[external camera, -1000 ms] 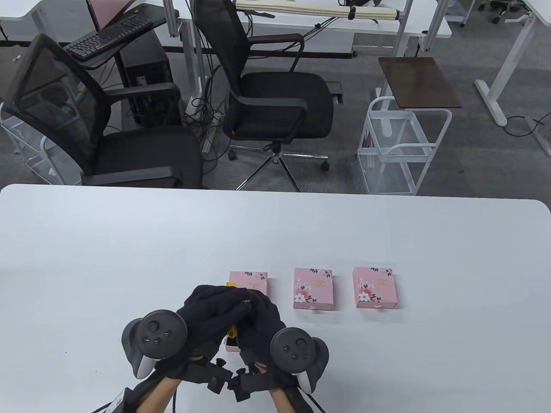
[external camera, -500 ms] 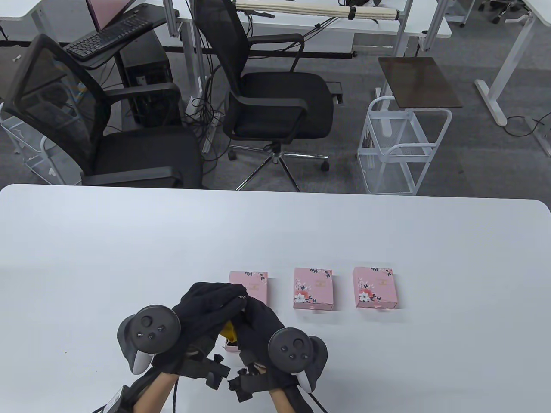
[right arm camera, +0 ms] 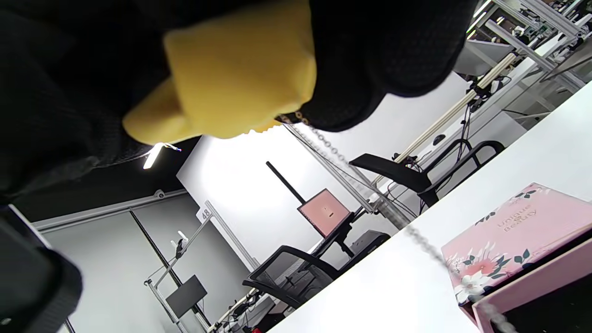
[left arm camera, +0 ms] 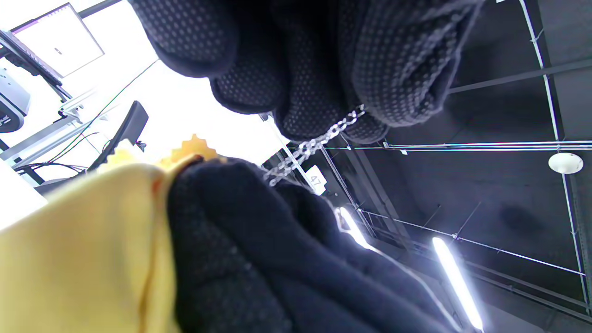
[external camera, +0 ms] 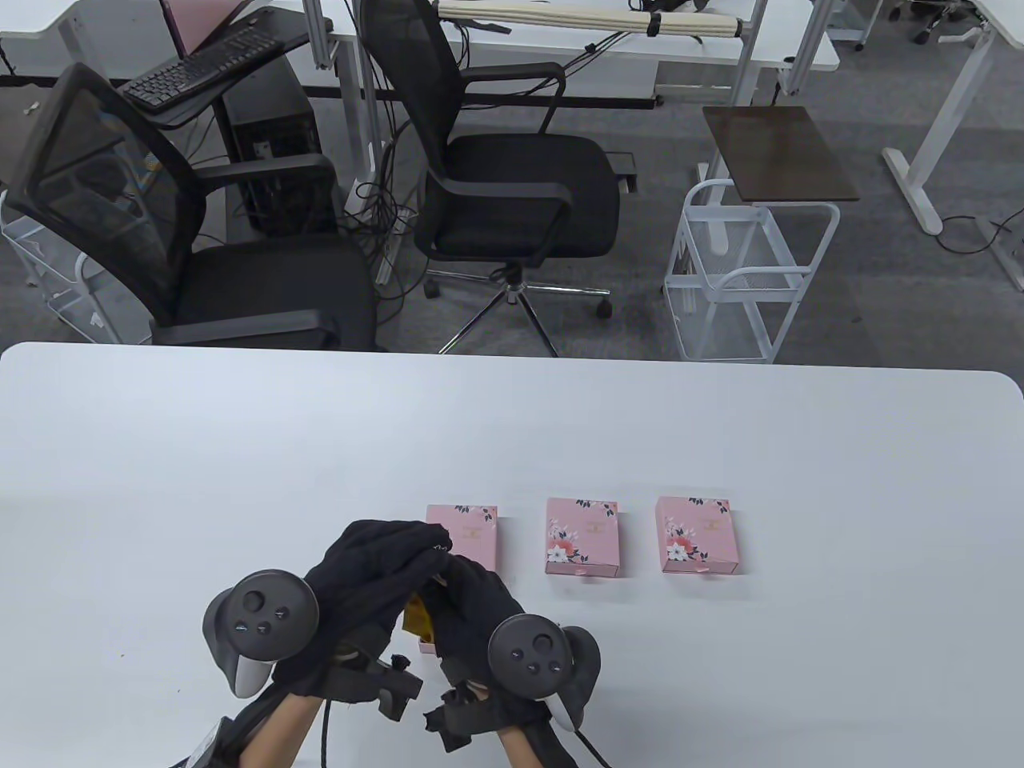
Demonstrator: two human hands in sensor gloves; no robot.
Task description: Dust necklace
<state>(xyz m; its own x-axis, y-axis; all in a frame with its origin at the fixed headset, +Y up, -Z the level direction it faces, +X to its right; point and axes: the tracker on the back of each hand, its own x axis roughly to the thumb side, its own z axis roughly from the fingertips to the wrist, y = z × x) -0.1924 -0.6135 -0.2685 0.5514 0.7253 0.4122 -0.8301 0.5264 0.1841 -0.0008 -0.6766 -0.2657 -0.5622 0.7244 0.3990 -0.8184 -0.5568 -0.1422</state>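
My two gloved hands meet near the table's front edge. My left hand (external camera: pixel 382 560) pinches a silver necklace chain (left arm camera: pixel 314 144) between its fingertips (left arm camera: pixel 323 106). My right hand (external camera: pixel 472 596) grips a yellow cloth (right arm camera: pixel 236 74), which is wrapped against the chain just below the left fingers. In the table view only a strip of the yellow cloth (external camera: pixel 418 614) shows between the hands. In the right wrist view the necklace chain (right arm camera: pixel 333 155) runs down toward the open drawer (right arm camera: pixel 532 286) of a pink floral box (right arm camera: pixel 504 236). The same pink floral box (external camera: pixel 464 530) lies just beyond the hands.
Two more closed pink floral boxes (external camera: pixel 582 536) (external camera: pixel 696 534) lie in a row to the right on the white table (external camera: pixel 240 448). Black office chairs (external camera: pixel 512 184) and a white wire cart (external camera: pixel 744 272) stand beyond the far edge.
Both hands have shifted slightly left and toward the near edge, still joined. The yellow tip that showed above the hands one second ago is now covered.
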